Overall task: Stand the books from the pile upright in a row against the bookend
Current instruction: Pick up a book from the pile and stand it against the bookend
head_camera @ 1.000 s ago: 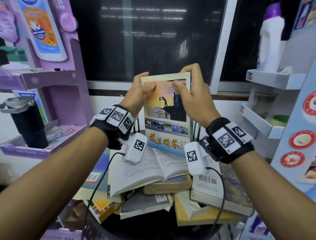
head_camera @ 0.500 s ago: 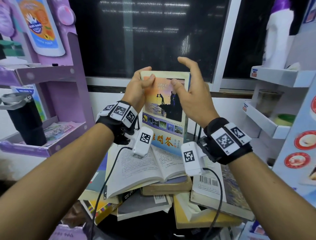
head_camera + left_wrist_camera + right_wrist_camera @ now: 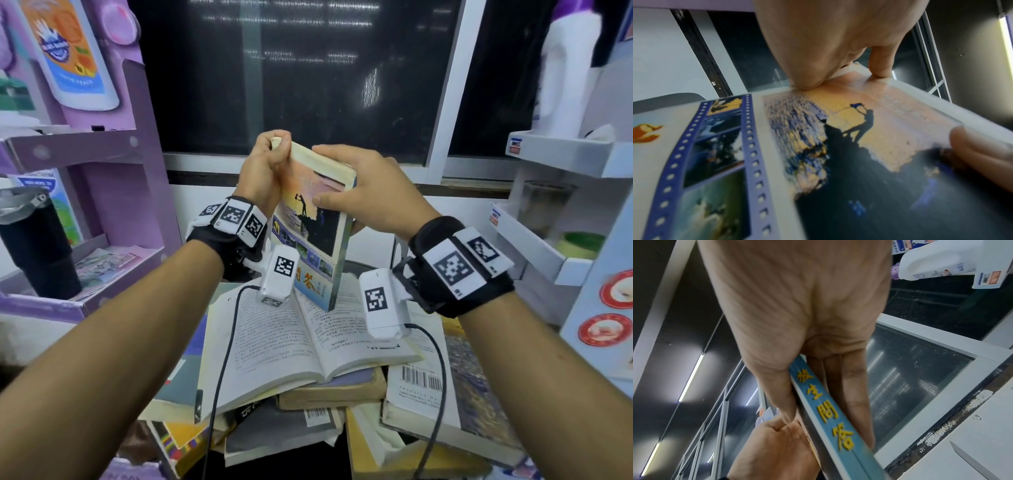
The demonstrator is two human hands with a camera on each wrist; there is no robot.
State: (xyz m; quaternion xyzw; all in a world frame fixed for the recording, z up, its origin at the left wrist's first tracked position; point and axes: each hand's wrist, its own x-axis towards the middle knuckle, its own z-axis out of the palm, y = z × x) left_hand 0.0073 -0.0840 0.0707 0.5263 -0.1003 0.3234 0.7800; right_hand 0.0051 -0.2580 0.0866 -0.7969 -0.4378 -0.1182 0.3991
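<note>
I hold a paperback with a sunset cover (image 3: pixel 310 236) upright and tilted above the pile, its bottom corner over an open book (image 3: pixel 301 346). My left hand (image 3: pixel 279 150) pinches the top left corner; in the left wrist view its thumb and forefinger (image 3: pixel 879 65) press the cover (image 3: pixel 859 146). My right hand (image 3: pixel 342 205) grips the spine edge, thumb on the cover and fingers behind. The right wrist view has the blue spine (image 3: pixel 824 410) between the thumb and fingers of that hand (image 3: pixel 813 399). A thin black upright bar (image 3: pixel 395 246), perhaps the bookend, is mostly hidden.
The pile of closed books (image 3: pixel 445 404) spreads across a dark table under my wrists. A black tumbler (image 3: pixel 37 246) stands on a purple shelf (image 3: pixel 113 274) at left. White shelves (image 3: pixel 561 154) with a white bottle (image 3: pixel 568 68) stand at right. A dark window (image 3: pixel 291 68) is behind.
The book has turned from facing me to angled, spine toward the right. My right hand went from gripping the top edge, through open fingers, to gripping the spine side lower down.
</note>
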